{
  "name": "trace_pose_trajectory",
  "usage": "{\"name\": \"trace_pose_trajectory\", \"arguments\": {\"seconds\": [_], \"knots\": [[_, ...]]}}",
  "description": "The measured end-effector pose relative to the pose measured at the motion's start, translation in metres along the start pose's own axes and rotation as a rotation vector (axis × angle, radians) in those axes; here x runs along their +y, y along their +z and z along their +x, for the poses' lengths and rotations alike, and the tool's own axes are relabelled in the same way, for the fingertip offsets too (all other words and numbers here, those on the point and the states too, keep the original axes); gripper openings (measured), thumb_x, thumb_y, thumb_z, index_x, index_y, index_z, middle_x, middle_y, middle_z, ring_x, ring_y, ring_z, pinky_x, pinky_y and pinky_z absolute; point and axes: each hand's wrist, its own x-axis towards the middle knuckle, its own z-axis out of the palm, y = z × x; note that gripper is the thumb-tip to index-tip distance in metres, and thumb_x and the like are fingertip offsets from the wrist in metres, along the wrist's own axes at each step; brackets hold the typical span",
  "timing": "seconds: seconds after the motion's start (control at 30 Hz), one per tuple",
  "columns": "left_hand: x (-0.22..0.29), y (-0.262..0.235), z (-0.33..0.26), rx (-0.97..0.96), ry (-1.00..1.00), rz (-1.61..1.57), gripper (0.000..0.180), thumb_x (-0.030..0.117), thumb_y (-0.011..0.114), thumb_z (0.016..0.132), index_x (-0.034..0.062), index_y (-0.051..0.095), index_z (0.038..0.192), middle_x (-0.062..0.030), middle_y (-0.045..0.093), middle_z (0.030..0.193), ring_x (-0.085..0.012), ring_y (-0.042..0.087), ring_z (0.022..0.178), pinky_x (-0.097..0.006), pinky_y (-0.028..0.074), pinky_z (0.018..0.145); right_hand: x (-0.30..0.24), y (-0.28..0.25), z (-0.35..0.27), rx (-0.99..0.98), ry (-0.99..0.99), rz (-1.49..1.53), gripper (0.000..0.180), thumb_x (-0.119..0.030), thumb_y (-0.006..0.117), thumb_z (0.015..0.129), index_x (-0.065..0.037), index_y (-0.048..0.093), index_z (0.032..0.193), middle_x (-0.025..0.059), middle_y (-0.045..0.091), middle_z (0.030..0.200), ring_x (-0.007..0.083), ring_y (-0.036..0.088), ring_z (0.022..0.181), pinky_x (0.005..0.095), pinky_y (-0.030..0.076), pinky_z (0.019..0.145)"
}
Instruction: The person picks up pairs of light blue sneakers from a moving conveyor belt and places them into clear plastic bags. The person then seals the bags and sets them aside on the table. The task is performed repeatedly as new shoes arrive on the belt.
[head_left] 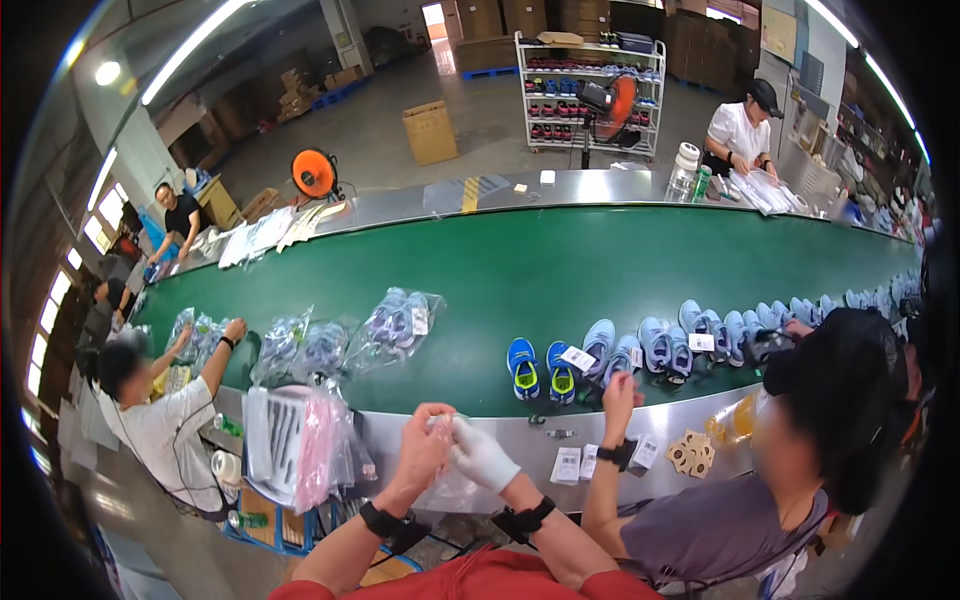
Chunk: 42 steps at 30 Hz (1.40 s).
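Note:
Close together at the near edge of the belt, both my hands are closed on a crumpled clear plastic bag (447, 492). My left hand (424, 442) is bare and pinches the bag's upper part. A white glove covers my right hand (484, 456), whose fingers meet the bag from the other side; their tips are partly hidden. Beyond them on the green belt lies a pair of light-blue shoes in a clear bag (397, 322) with a white label. A dark-blue shoe (522, 370) with yellow-green lining stands to the right beside its mate (562, 373).
Stacked flat plastic bags (285, 440) sit left of my hands. A row of light-blue shoes (655, 345) runs along the belt (480, 270) to the right. Co-workers sit close on both sides; the right one's hand (620, 400) is near the shoes. Labels (566, 465) lie on the metal ledge.

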Motion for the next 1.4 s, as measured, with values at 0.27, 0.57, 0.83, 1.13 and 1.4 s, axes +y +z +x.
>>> {"name": "trace_pose_trajectory", "arguments": {"seconds": [0.27,0.57,0.83,1.13,1.4], "knots": [[-0.008,0.024,-0.041,-0.189,0.088,0.442,0.016,0.014,0.057,0.087,0.0077,0.054,0.102,0.0017,0.047,0.058,-0.0045,0.04,0.044,-0.024,0.032,0.04,0.08,0.003,0.027,0.1,0.536,-0.55,0.024,-0.026,0.053,0.084,-0.01,0.056,0.101,0.0141,0.061,0.094,0.032,0.063,0.076,0.0422,0.049,0.066],[0.045,-0.033,0.036,0.198,0.11,0.158,0.013,0.015,0.054,0.091,0.0074,0.05,0.1,0.0009,0.048,0.054,-0.0045,0.04,0.037,-0.021,0.029,0.031,-0.005,-0.034,0.055,-0.129,0.358,0.56,0.018,-0.011,0.051,0.089,0.0,0.055,0.103,0.005,0.062,0.087,0.0152,0.061,0.081,0.0288,0.049,0.074],[-0.003,-0.013,0.0,-0.531,0.296,0.663,0.012,0.014,0.053,0.09,0.0046,0.056,0.098,-0.0072,0.054,0.066,-0.0117,0.056,0.062,-0.029,0.046,0.055,0.071,0.02,0.081,-0.005,0.364,-0.373,0.021,-0.018,0.052,0.087,-0.006,0.061,0.102,0.0084,0.063,0.087,0.0179,0.06,0.081,0.03,0.048,0.072],[0.006,-0.106,0.013,-0.849,0.116,0.521,0.018,0.009,0.055,0.085,0.0076,0.058,0.103,-0.0138,0.056,0.066,-0.0213,0.058,0.056,-0.032,0.045,0.053,0.066,-0.01,0.11,0.414,0.446,1.178,0.044,-0.038,0.04,0.093,-0.006,0.046,0.122,0.0167,0.052,0.12,0.0307,0.051,0.111,0.0488,0.044,0.09],[-0.001,-0.105,0.027,-0.58,0.325,0.587,0.02,0.013,0.059,0.082,0.0093,0.055,0.101,-0.015,0.057,0.066,-0.0298,0.059,0.056,-0.037,0.047,0.05,0.048,0.005,0.131,0.573,0.238,1.245,0.049,-0.041,0.035,0.094,-0.018,0.03,0.136,0.0161,0.045,0.127,0.0347,0.049,0.113,0.056,0.042,0.09]]}}
